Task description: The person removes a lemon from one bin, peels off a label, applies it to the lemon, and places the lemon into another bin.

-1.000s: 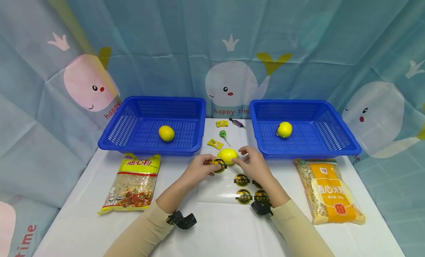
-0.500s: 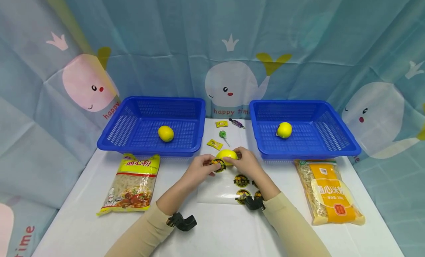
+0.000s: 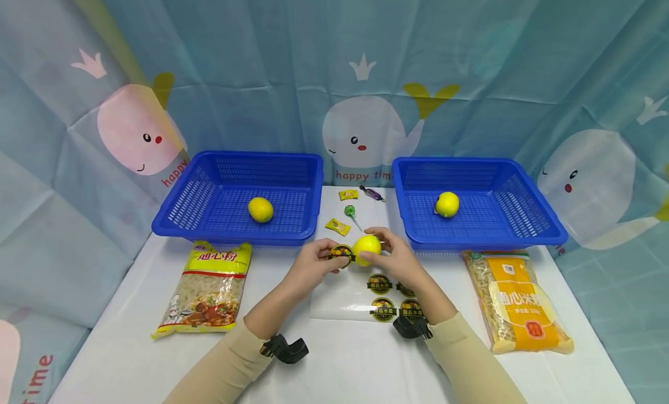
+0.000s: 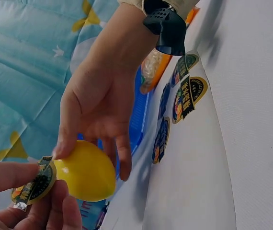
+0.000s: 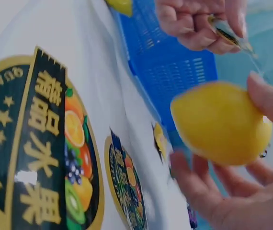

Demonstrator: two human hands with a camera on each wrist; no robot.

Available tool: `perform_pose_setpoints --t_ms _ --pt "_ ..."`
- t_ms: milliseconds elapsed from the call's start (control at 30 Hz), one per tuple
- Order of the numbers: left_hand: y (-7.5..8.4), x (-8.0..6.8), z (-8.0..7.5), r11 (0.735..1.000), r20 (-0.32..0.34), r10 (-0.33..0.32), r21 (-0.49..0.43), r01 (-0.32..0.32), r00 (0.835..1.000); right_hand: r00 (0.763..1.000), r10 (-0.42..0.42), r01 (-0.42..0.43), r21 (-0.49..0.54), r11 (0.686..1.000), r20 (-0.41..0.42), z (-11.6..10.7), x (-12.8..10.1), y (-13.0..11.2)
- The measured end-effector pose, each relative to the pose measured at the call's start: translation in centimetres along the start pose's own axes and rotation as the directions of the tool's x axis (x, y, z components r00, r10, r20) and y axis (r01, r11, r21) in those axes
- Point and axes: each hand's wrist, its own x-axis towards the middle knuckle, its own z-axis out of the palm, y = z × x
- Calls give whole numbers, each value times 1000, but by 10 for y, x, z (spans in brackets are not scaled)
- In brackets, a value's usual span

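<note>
My right hand (image 3: 393, 254) holds a yellow lemon (image 3: 367, 245) a little above the table between the two baskets; the same lemon (image 4: 85, 170) (image 5: 218, 122) fills both wrist views. My left hand (image 3: 315, 263) pinches a round black-and-gold fruit sticker (image 3: 341, 253) against the lemon's left side, and the sticker (image 4: 35, 184) touches the skin. A clear sheet (image 3: 334, 302) with several more stickers (image 3: 380, 283) lies flat under my hands.
Two blue baskets (image 3: 177, 218) (image 3: 549, 227) stand at the back, each with one lemon (image 3: 261, 209) (image 3: 447, 204). Small candies (image 3: 338, 226) and a lollipop (image 3: 351, 212) lie between them. A pasta bag (image 3: 206, 291) lies at the left, another bag (image 3: 520, 305) at the right.
My right hand has lifted and turned the lemon slightly rightward off the table. My left hand has brought the sticker up against the lemon's side.
</note>
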Motion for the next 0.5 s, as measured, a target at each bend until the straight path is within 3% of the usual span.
perform_pose_setpoints --t_ms 133,500 --pt "2 -1 1 1000 -11 5 12 -5 1000 997 31 -41 152 987 64 1 -2 0" --pt "2 -1 3 1000 -33 16 -19 -17 999 992 -53 30 194 980 115 5 -7 -3"
